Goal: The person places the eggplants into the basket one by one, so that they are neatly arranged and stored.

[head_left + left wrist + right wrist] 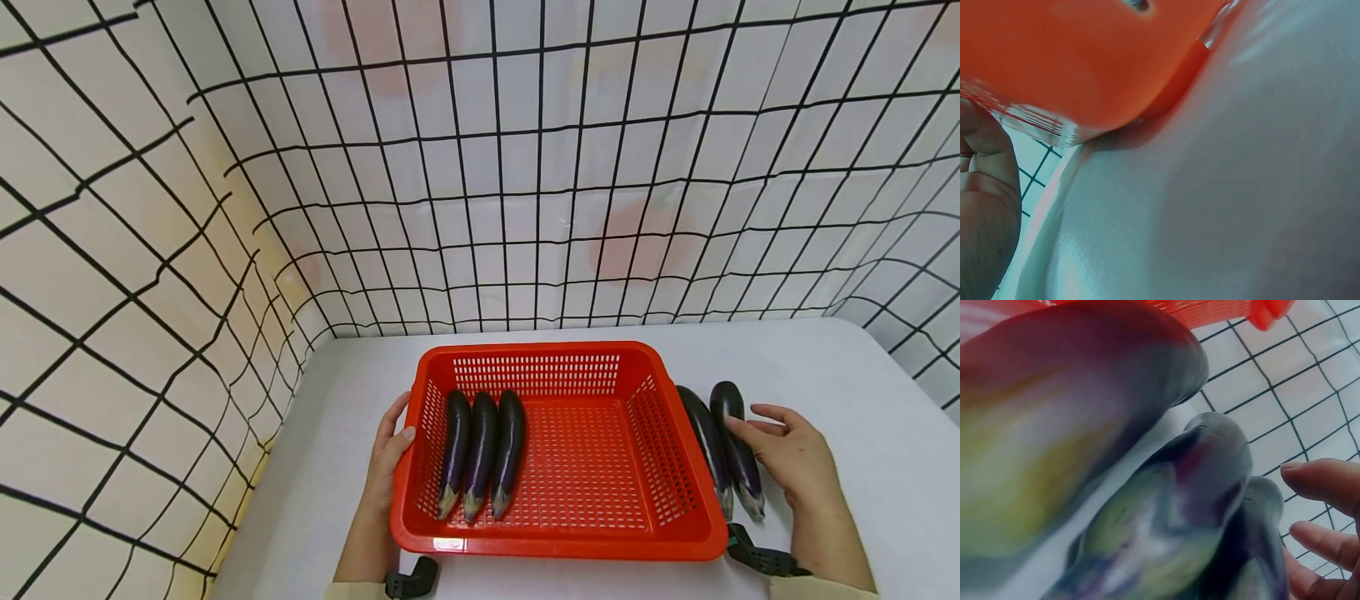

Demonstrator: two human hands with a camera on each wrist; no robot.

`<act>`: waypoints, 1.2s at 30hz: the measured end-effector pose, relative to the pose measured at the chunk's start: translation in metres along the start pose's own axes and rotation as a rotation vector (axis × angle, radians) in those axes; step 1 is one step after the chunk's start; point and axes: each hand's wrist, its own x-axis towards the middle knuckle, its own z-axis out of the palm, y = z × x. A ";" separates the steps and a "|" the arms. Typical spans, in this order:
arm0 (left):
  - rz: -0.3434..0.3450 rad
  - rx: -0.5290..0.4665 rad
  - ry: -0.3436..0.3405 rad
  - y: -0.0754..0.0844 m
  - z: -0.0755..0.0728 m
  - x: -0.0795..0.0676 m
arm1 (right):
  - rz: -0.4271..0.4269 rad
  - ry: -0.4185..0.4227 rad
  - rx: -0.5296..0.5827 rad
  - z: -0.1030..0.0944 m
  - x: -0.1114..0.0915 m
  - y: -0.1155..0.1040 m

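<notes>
A red plastic basket [562, 546] with slotted walls sits on the white table. My left hand [390, 454] grips its left side, thumb at the rim and fingers along the outer wall. Three dark purple eggplants lie side by side in the basket's left part, the middle eggplant [481, 458] among them. Outside the right wall lie an eggplant [705, 446] close to the basket and another eggplant [737, 450] beside it. My right hand [798, 450] is at the outer one, fingers spread and thumb tip overlapping it. The right wrist view shows eggplant ends [1147, 525] up close.
Black wire mesh [540, 196] over a white backing stands behind the table, with more mesh [135, 296] along the left. White tabletop [892, 467] extends to the right of my right hand. Dark wrist straps [772, 560] are on both wrists.
</notes>
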 end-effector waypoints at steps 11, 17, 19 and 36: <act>0.006 -0.003 -0.014 0.001 0.000 0.001 | -0.008 -0.016 -0.010 0.005 0.005 0.007; 0.010 -0.003 -0.018 0.001 0.000 0.001 | -0.003 -0.002 -0.035 0.004 0.005 0.006; 0.009 -0.007 -0.019 0.001 0.000 0.001 | -0.006 0.008 -0.036 0.003 0.004 0.005; -0.001 0.000 -0.010 0.002 0.001 0.000 | -0.071 0.040 -0.109 0.007 0.000 0.004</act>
